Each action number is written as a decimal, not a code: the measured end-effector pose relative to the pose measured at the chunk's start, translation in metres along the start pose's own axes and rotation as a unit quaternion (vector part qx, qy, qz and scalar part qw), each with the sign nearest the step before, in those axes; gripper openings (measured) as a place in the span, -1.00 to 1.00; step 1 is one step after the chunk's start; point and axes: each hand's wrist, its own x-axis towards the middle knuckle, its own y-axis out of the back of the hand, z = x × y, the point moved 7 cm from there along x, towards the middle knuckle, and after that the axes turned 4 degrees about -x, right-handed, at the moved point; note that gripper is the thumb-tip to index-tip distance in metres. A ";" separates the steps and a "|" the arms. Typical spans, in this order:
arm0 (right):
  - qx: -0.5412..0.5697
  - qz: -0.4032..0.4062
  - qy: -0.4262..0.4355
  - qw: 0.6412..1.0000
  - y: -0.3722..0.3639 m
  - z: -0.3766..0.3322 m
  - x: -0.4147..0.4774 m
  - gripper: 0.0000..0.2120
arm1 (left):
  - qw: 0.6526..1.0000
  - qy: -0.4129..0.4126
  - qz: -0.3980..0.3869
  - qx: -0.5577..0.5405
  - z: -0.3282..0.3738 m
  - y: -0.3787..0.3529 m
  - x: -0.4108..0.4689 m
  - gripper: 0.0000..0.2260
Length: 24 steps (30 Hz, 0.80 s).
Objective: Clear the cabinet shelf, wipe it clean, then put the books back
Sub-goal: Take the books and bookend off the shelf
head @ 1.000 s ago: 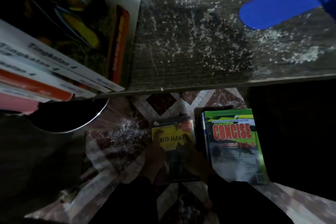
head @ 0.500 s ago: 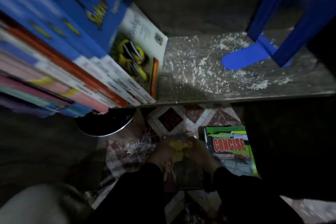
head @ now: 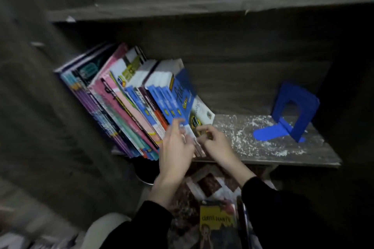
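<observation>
Now | left hand (head: 175, 148) fingers straight against books (head: 129, 107) | right hand (head: 217, 143) curled at rightmost book (head: 202, 113), grip unclear | shelf (head: 263, 147) dusty

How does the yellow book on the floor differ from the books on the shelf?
The books on the shelf stand on edge in a slanted row; the yellow book lies flat on the floor, cover up. The left hand and right hand reach to the books on the shelf; neither touches the yellow book. Both have colourful covers.
</observation>
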 end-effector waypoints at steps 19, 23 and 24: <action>-0.137 -0.056 0.090 0.985 -0.026 -0.034 -0.001 -0.16 | 0.999 0.030 0.031 -0.003 0.026 0.061 0.055 -0.41; -0.137 -0.019 0.087 0.987 -0.017 -0.027 -0.001 -0.15 | 1.000 0.005 0.013 -0.019 0.039 0.043 0.053 -0.41; -0.129 -0.011 0.089 0.988 -0.014 -0.026 -0.001 -0.16 | 0.999 -0.005 0.003 -0.035 0.043 0.037 0.052 -0.43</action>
